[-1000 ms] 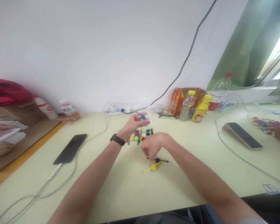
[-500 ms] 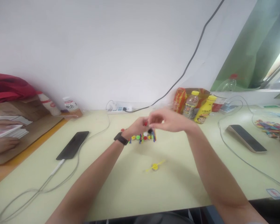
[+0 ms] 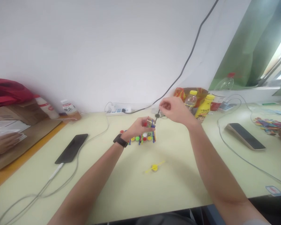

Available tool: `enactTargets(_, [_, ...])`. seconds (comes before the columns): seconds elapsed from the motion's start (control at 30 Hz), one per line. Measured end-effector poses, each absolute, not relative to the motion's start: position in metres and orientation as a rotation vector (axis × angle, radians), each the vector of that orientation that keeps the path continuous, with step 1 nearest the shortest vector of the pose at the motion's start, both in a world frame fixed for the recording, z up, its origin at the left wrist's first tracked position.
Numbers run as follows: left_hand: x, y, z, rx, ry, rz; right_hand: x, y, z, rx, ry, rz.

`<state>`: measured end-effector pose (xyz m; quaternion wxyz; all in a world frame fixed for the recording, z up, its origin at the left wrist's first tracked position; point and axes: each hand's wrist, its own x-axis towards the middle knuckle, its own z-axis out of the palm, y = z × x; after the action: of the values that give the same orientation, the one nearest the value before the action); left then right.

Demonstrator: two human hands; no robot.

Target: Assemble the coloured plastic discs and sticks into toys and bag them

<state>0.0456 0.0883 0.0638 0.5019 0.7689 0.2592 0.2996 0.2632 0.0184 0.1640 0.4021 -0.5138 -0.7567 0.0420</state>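
Beside the far middle of the table, my left hand [image 3: 137, 128], with a dark watch at the wrist, grips the small colourful assembly [image 3: 144, 138] of round pieces and thin sticks. Its fingers cover part of the assembly. Up and to the right, my right hand [image 3: 175, 109] pinches one end of a thin black stick with a round disc [image 3: 157, 116] on it. The stick's lower end comes close to the assembly's right side; contact cannot be made out. Nearer me lies a yellow round piece [image 3: 154, 167] with a thin yellow stick across it.
A phone on a cable [image 3: 71, 148] lies left, another phone [image 3: 245, 136] right. Against the wall are a power strip [image 3: 119, 110], a yellow bottle [image 3: 204, 108] and a clear bottle [image 3: 190, 99]. Colourful pieces [image 3: 268, 124] are piled far right. Another person's hand [image 3: 7, 143] rests on papers at left.
My right hand has moved up and to the right, away from my left hand, with the black stick and disc in its fingers. My left hand stays at the assembly.
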Motion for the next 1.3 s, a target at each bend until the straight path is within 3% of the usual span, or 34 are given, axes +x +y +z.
enactTargets(0.33, [0.043,0.094,0.065,1.673,0.586,0.874,0.260,0.001,0.174,-1.320,-2.116,0.183])
enactTargets(0.6, [0.040,0.102,0.051,1.610,0.666,0.827,0.185,-0.017,0.146,-1.357,-3.107,0.798])
enactTargets(0.77, [0.040,0.096,0.060,1.751,0.667,0.774,0.136,-0.021,0.107,-1.222,-3.527,0.870])
enactTargets(0.9, [0.039,0.094,0.065,1.790,0.658,0.700,0.150,-0.012,0.107,-0.953,-3.262,0.947])
enactTargets(1.03, [0.036,0.093,0.068,1.928,0.625,0.635,0.193,-0.005,0.142,-0.816,-2.677,1.079])
enactTargets(1.3, [0.042,0.091,0.062,1.817,0.550,0.591,0.263,-0.009,0.186,-0.977,-1.697,0.502])
